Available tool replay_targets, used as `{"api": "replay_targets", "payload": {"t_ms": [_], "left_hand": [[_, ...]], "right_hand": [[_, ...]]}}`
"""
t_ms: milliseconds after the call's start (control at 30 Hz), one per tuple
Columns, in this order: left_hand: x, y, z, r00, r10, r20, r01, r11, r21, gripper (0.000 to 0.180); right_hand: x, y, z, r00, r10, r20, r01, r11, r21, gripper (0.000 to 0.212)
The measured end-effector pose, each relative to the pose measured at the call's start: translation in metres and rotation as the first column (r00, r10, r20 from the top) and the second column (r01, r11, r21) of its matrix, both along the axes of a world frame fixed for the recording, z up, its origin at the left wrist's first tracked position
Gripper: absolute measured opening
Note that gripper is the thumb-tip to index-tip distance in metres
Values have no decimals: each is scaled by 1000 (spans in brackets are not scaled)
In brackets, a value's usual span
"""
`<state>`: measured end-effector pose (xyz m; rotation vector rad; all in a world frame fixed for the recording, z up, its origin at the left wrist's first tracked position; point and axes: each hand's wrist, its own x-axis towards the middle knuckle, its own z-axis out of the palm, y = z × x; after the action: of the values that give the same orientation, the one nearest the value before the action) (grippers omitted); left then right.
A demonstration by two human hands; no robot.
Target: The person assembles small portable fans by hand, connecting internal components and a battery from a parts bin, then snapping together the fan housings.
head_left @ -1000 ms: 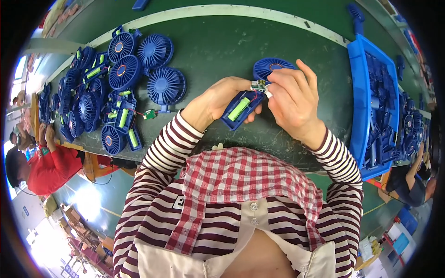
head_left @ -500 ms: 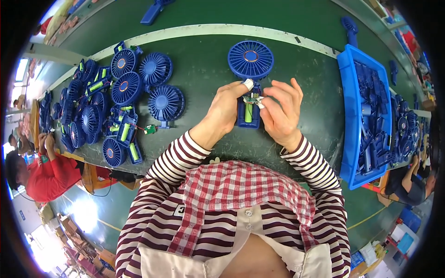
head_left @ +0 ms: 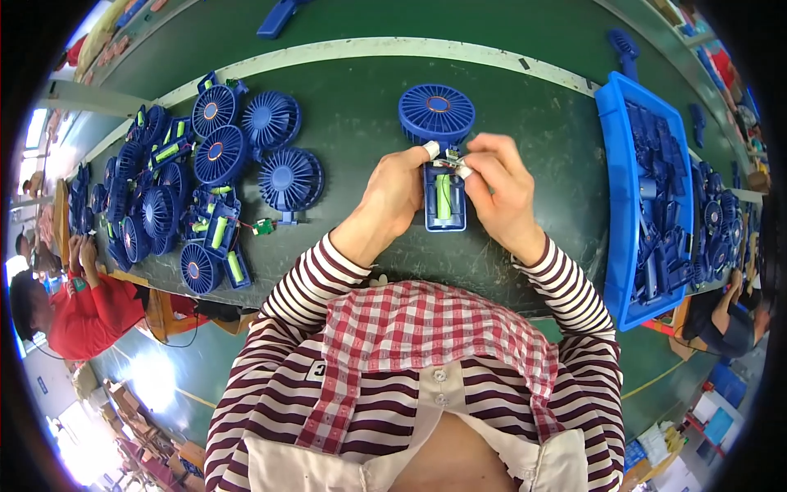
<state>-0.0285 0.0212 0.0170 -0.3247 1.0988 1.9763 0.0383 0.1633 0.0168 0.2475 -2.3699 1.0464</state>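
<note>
Here, head view only.
Thing in hand: blue handheld fan [head_left: 441, 156], lying flat on the green table [head_left: 352, 90] between both hands, handle open, green battery [head_left: 443, 197] showing inside.
Risk, wires: small circuit board [head_left: 452, 157] sits at the fingertips; a hard tug could likely snap its thin leads.
Risk, battery: the open handle holds it loosely, I judge; tilting the fan may drop it out.
Risk, slip: the fan head beyond the fingers is unsupported and could swivel.
Left hand [head_left: 395, 195]: wrist bent inward, fingers curled on the handle's left edge, taped fingertip up at the board; gripping the fan.
Right hand [head_left: 502, 193]: arched over from the right, thumb and forefinger pinching at the board.
Left of left hand: heap of fans [head_left: 197, 184].
Right of right hand: blue tray [head_left: 616, 205] of parts.
</note>
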Motion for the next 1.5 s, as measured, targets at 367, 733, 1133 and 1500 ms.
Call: {"api": "replay_targets", "payload": {"t_ms": [367, 733, 1133, 1500], "left_hand": [[-1, -10, 0, 996, -87, 3, 86, 996, 38, 29], [-4, -13, -1, 986, -168, -4, 167, 984, 65, 35], [-3, -15, -1, 989, -148, 7, 148, 987, 61, 32], [1, -15, -2, 988, -147, 35, 147, 989, -5, 31]], "right_hand": [[-11, 13, 10, 971, 192, 142, -194, 981, -3, 10], [-15, 11, 16, 941, 240, 238, -227, 970, -80, 8], [-16, 13, 12, 953, 266, 147, -274, 961, 41, 9], [-15, 9, 18, 948, 313, 62, -317, 900, 299, 20]]}}
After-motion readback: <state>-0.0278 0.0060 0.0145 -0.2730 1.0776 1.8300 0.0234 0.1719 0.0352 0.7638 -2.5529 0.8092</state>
